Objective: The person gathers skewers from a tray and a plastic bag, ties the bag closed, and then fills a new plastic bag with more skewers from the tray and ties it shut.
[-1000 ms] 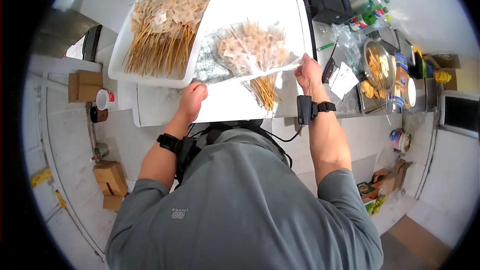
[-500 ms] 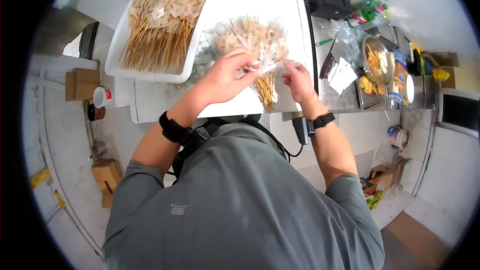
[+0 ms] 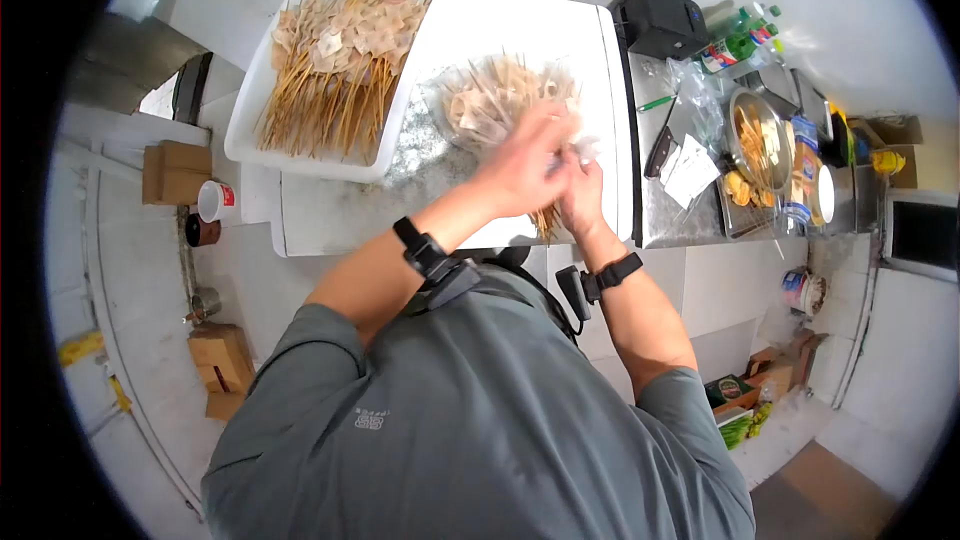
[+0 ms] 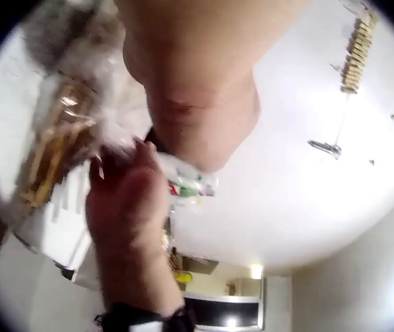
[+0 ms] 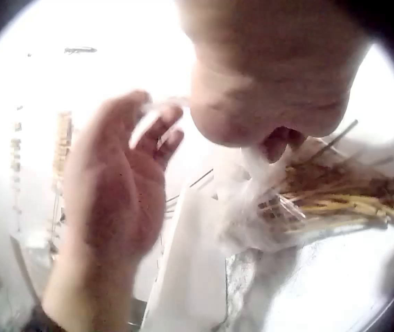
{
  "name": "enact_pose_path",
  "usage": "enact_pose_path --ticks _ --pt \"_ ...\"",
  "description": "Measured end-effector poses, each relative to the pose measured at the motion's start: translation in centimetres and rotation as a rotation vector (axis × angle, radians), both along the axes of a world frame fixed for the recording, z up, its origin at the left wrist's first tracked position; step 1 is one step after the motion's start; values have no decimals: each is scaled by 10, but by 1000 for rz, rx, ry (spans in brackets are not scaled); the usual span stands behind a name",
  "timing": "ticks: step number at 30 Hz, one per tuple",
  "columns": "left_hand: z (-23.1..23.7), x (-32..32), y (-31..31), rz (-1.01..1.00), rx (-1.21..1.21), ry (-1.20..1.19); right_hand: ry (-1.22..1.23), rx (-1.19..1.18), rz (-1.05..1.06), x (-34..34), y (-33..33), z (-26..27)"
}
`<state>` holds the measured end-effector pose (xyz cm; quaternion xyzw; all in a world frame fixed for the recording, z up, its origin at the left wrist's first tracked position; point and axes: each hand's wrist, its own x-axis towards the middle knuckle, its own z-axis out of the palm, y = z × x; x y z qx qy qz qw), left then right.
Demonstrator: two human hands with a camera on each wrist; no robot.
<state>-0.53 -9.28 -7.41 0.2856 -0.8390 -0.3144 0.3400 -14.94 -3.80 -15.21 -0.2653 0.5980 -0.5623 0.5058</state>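
Observation:
A clear plastic bag (image 3: 485,105) of skewered pale pieces lies on the white board, its bare sticks (image 3: 545,223) pointing toward the person. At the gathered plastic, my left hand (image 3: 525,165) crosses above it, blurred. In the right wrist view the left hand (image 5: 117,183) pinches a thin whitish strip (image 5: 164,104) between thumb and fingers. My right hand (image 3: 582,198) is close beside it, and in the left wrist view the right hand (image 4: 129,204) grips the bunched plastic (image 4: 114,128) around the sticks. Its fingertips are partly hidden.
A white tub (image 3: 237,130) of many more skewers stands at the left. Right of the board (image 3: 340,225) are a knife (image 3: 659,153), papers (image 3: 690,172), a metal bowl (image 3: 735,130), green bottles (image 3: 738,45) and a black device (image 3: 662,20).
From far apart with the strip stretched between them, the hands have come together at the bag's gathered part. My left hand has moved right, over the bag; my right hand has moved left.

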Motion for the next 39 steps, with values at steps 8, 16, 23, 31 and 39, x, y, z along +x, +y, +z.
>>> enact_pose_path --ticks 8,16,23,31,39 --pt "-57 46 -15 670 694 32 -311 35 -321 9 -2 -21" --pt "-67 16 -20 359 260 -248 -431 253 -197 -4 -6 -18" --pt "-65 17 -18 333 24 -357 -208 345 -124 -1 -13 -4" --pt "-84 23 -20 164 -268 -582 -174 350 -30 -15 -12 -16" --pt "-49 30 -17 126 -180 -478 -128 216 -16 -7 -14 28"
